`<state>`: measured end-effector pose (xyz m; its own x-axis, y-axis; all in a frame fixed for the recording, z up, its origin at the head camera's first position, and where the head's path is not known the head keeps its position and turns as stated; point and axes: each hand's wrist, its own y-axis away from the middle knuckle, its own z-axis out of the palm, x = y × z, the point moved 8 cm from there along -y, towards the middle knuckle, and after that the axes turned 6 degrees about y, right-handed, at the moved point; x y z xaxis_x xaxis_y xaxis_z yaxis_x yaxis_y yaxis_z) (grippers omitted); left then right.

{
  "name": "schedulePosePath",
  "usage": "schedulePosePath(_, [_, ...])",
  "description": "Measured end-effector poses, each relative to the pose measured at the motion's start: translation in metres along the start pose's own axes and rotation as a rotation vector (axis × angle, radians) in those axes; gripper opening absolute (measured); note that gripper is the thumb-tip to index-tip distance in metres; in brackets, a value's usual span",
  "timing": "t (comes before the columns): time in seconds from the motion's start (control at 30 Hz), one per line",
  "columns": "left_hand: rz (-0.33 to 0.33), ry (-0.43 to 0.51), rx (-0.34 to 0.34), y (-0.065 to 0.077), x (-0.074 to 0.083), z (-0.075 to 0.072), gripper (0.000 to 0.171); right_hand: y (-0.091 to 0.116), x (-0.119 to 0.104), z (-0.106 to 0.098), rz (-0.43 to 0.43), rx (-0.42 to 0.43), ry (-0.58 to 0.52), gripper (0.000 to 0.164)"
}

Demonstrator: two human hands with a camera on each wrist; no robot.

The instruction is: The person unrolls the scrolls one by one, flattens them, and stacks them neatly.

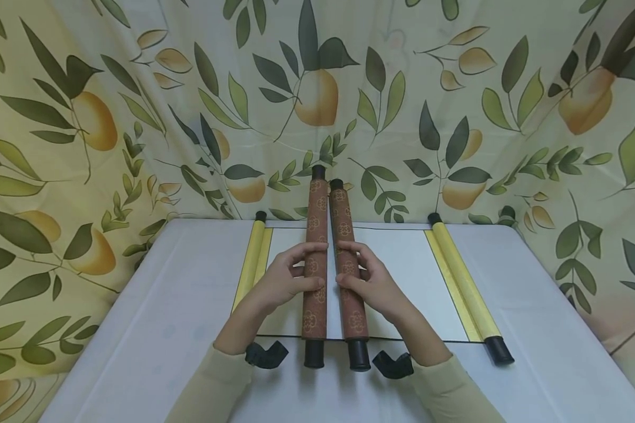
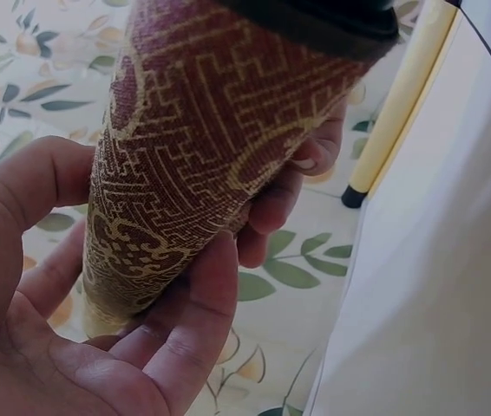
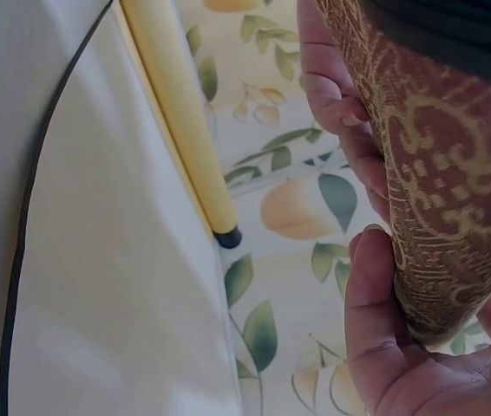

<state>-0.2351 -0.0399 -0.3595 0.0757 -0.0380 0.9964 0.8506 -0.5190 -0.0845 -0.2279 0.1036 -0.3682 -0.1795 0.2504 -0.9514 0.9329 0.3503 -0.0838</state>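
Observation:
My left hand (image 1: 291,271) grips the left roll (image 1: 315,264) of red-brown scroll cloth, fingers across its top and thumb lower on its side. The right hand (image 1: 373,276) holds a matching right roll (image 1: 347,264) the same way. Both rolls have black end knobs and stand nearly parallel, with a narrow gap between them. Gold flower and key patterns show on the left roll (image 2: 185,165) in the left wrist view and on the right roll (image 3: 445,191) in the right wrist view. Beneath the hands lies a spread white scroll (image 1: 402,276).
A yellow roller (image 1: 253,252) with a black knob edges the white scroll at left, another yellow roller (image 1: 468,282) at right. All lies on a white-covered table (image 1: 153,329). Leaf-and-fruit printed cloth (image 1: 190,106) hangs behind it. Black straps (image 1: 267,355) sit at both wrists.

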Motion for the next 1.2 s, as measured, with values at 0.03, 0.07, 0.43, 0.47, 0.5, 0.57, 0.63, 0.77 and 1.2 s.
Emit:
schedulePosePath(0.03, [0.002,-0.002,0.000,0.000,0.001,0.000,0.055,0.000,0.000,0.000,0.000,0.001,0.006,0.057])
schedulePosePath(0.07, [0.003,-0.003,0.001,0.001,0.001,0.000,0.055,0.000,0.000,0.000,0.000,0.001,0.010,0.057])
schedulePosePath(0.43, [0.015,0.000,-0.012,0.003,0.007,0.001,0.055,0.000,0.002,-0.003,0.015,-0.001,0.024,0.058])
schedulePosePath(0.47, [0.015,-0.002,-0.012,0.003,0.007,0.001,0.055,0.000,0.002,-0.003,0.018,-0.002,0.021,0.058])
schedulePosePath(0.5, [0.017,-0.006,-0.012,0.003,0.008,0.001,0.056,0.000,0.002,-0.003,0.021,-0.003,0.022,0.057])
schedulePosePath(0.57, [0.023,-0.022,-0.010,0.004,0.008,0.000,0.056,0.000,0.003,-0.004,0.021,-0.004,0.028,0.058])
schedulePosePath(0.63, [0.028,-0.031,-0.008,0.004,0.008,0.000,0.057,0.000,0.005,-0.005,0.020,-0.001,0.030,0.058])
schedulePosePath(0.77, [0.040,-0.038,-0.011,0.004,0.009,0.000,0.058,0.000,0.005,-0.006,0.017,-0.001,0.023,0.058])
schedulePosePath(1.2, [0.037,-0.022,-0.019,0.004,0.010,-0.003,0.058,-0.001,0.004,-0.009,0.037,0.003,0.039,0.058])
